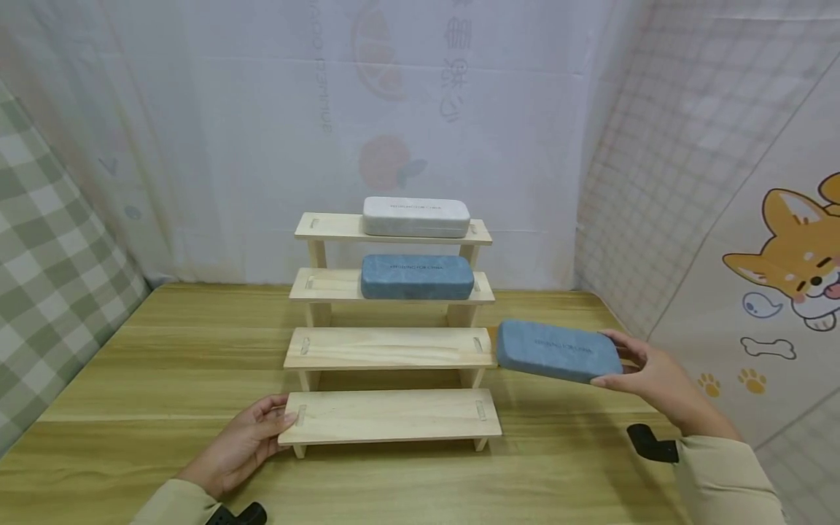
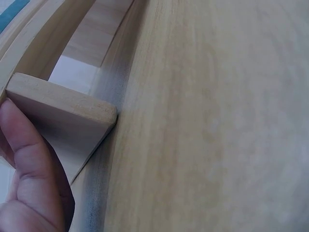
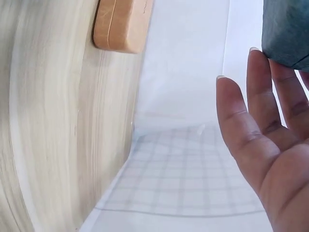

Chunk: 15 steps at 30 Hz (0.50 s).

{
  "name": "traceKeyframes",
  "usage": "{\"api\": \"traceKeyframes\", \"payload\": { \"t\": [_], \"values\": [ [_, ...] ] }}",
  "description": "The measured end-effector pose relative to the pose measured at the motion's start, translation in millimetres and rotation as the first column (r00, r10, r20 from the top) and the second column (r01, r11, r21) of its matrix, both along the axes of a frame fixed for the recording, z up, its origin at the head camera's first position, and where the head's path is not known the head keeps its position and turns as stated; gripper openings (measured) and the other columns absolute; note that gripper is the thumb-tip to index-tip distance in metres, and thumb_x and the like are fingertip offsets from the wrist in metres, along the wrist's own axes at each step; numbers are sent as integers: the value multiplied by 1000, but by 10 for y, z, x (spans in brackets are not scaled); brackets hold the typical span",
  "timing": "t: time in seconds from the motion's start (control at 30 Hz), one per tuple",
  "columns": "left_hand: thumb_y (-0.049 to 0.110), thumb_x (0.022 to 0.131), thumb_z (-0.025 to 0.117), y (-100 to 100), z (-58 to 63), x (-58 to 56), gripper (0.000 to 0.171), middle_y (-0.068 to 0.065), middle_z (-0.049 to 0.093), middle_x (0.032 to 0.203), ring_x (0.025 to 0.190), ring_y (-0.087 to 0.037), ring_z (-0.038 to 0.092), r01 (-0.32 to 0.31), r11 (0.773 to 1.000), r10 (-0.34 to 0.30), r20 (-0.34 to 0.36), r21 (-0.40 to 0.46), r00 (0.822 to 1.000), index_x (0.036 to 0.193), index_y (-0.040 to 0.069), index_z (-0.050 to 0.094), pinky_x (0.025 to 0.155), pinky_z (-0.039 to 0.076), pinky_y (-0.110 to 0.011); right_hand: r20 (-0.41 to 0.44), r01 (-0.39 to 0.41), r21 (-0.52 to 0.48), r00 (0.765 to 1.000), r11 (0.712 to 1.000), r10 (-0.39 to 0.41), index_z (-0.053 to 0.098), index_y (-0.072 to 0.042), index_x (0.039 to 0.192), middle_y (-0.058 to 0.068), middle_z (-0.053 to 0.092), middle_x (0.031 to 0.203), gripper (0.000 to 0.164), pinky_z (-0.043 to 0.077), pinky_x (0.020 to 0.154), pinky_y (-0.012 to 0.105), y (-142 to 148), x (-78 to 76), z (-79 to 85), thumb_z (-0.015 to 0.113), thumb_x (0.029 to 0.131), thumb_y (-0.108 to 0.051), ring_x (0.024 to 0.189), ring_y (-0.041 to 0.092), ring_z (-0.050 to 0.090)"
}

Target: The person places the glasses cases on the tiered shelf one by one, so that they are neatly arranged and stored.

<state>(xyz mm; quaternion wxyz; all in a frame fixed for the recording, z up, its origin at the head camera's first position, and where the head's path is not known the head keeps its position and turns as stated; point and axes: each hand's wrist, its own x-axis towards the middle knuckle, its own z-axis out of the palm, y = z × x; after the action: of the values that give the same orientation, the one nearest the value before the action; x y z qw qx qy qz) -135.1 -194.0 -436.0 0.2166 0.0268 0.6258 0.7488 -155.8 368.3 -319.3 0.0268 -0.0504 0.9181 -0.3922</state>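
In the head view my right hand [image 1: 656, 375] pinches the right end of a blue glasses case [image 1: 558, 351], thumb at the front edge and fingers behind. This case is held level with the third step, just right of the wooden step rack [image 1: 390, 419]. My left hand [image 1: 252, 437] grips the left end of the rack's lowest step, its thumb on top. The left wrist view shows fingers [image 2: 31, 169] beside the step's wooden support [image 2: 63, 101]. A second blue glasses case [image 1: 417, 277] lies on the second step from the top, and a white glasses case [image 1: 416, 217] on the top one.
An orange case [image 3: 120, 24] lies on the wooden table [image 1: 164, 364] behind the held case, mostly hidden in the head view. White printed cloth [image 1: 262, 146] hangs behind the table. A patterned cloth [image 1: 722, 219] stands along the right side, green checks on the left.
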Motion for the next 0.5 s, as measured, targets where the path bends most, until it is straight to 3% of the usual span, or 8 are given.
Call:
{"api": "traceKeyframes", "payload": {
  "t": [0.5],
  "values": [
    [12,101,51,-4,-2,-4,70,-2,53,116,99,-10,58,6,1000,-6,1,-5,1000,145,-15,5,84,52,-29,-30,-85,-112,996,990,82,30,-1,149,24,39,144,84,54,77,25,-368,-79,47,78,83,-19,101,-5,56]
  ]
}}
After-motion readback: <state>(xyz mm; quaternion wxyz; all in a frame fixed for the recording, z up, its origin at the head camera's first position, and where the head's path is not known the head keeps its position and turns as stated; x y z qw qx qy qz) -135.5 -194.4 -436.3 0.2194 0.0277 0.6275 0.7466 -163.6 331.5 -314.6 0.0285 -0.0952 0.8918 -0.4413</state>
